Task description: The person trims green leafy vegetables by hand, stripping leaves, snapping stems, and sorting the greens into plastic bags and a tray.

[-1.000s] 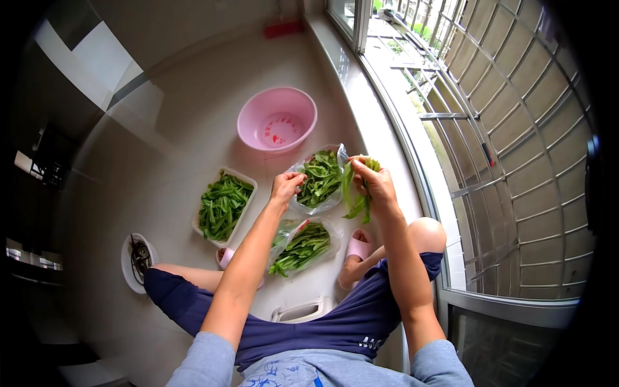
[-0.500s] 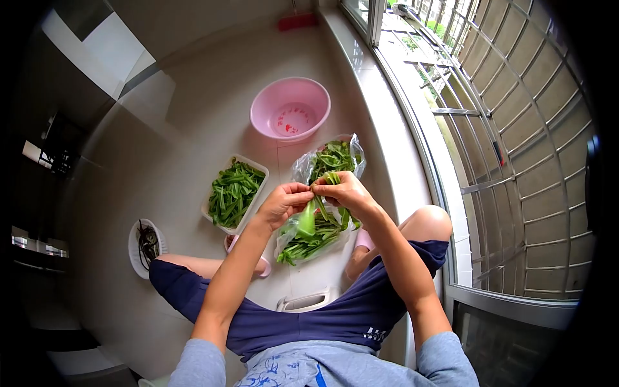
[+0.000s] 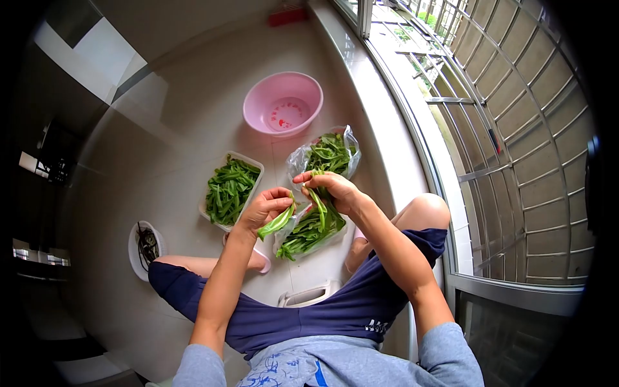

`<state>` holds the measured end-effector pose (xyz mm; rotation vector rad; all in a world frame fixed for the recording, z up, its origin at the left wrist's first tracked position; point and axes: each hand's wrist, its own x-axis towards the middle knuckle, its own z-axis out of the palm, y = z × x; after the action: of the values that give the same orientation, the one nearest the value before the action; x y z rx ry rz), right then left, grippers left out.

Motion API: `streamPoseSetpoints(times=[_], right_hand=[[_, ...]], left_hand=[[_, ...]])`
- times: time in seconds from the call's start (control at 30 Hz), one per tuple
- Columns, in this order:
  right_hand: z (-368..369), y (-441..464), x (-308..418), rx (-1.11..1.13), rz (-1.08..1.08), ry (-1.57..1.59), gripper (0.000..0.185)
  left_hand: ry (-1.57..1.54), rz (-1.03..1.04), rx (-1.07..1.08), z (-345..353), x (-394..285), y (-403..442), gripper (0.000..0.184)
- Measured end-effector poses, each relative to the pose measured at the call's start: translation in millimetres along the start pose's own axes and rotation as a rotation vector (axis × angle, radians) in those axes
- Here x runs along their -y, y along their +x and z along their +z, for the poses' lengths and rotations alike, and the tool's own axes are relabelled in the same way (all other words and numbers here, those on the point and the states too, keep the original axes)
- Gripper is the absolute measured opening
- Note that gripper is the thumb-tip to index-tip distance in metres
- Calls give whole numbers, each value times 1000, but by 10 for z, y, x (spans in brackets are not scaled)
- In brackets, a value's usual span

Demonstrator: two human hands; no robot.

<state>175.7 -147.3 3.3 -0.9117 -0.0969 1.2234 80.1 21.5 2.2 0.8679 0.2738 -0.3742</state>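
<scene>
Clock directions run from the seated person, with twelve straight ahead. The left hand (image 3: 265,208), toward eleven, has its fingers closed on a torn leafy piece (image 3: 276,223), which slants down toward seven from the fingertips. The right hand (image 3: 332,189), at about one, grips leafy stems (image 3: 318,198) between thumb and fingers; they hang over the near bag (image 3: 325,244). The two hands are apart, close to each other.

The near bag lies open on the floor (image 3: 174,193) at twelve, filled with long green stalks (image 3: 308,233). Beyond it, slightly past twelve, the far bag (image 3: 299,160) holds more greens (image 3: 330,153). At eleven a pale rectangular tray (image 3: 259,177) is heaped with green pieces (image 3: 229,191), just beside the left hand. Farther off, near twelve, stands a pink basin (image 3: 284,103) with red markings inside. At ten, near the left knee, a white basket (image 3: 160,243) holds dark, thin scraps (image 3: 147,244). Metal window bars (image 3: 516,164) rise toward two
</scene>
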Motion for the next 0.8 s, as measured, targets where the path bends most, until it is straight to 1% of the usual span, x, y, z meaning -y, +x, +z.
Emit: streamPoseSetpoints(times=[0.03, 0.1, 0.17, 0.27, 0.3, 0.33, 0.4, 0.43, 0.5, 0.57, 0.6, 0.63, 0.7, 0.73, 0.77, 0.8], right_hand=[[-23, 16, -14, -4, 0, 2, 24], [-82, 82, -62, -4, -39, 29, 22], [-118, 116, -111, 6, -34, 6, 20], [-78, 138, -165, -20, 38, 28, 17], [9, 106, -151, -57, 57, 24, 15], [63, 90, -152, -94, 76, 19, 15], [48, 122, -216, -80, 85, 44, 16], [31, 143, -256, -68, 91, 69, 17], [22, 156, -287, -47, 80, 54, 19], [82, 139, -258, -6, 79, -33, 20], [142, 117, -242, -7, 87, 29, 17], [159, 137, -277, 1, 91, 26, 17], [170, 204, -373, 32, 6, 56, 13], [166, 233, -405, 64, -30, 75, 9], [189, 266, -429, 80, -22, 65, 9], [224, 303, -450, 24, -19, 71, 7]], left_hand=[[-1, -4, 2, 27, -1, -8, 12], [40, 62, -169, 78, -15, -33, 13], [60, 64, -207, 110, -40, -41, 13], [188, 120, -313, 145, -48, -15, 12], [186, 120, -318, 146, -35, 11, 12], [261, 146, -337, 134, -16, 41, 12], [391, 201, -385, 158, 10, 89, 11], [390, 200, -390, 158, 31, 106, 11], [544, 277, -454, 120, 77, 138, 11], [533, 287, -468, 92, 102, 134, 11], [517, 300, -475, 85, 108, 122, 12], [500, 314, -481, 70, 111, 109, 12], [528, 334, -500, 4, 111, 85, 12], [529, 307, -491, -16, 98, 62, 12], [527, 283, -486, -37, 81, 32, 12], [488, 275, -488, -45, 60, -1, 14]])
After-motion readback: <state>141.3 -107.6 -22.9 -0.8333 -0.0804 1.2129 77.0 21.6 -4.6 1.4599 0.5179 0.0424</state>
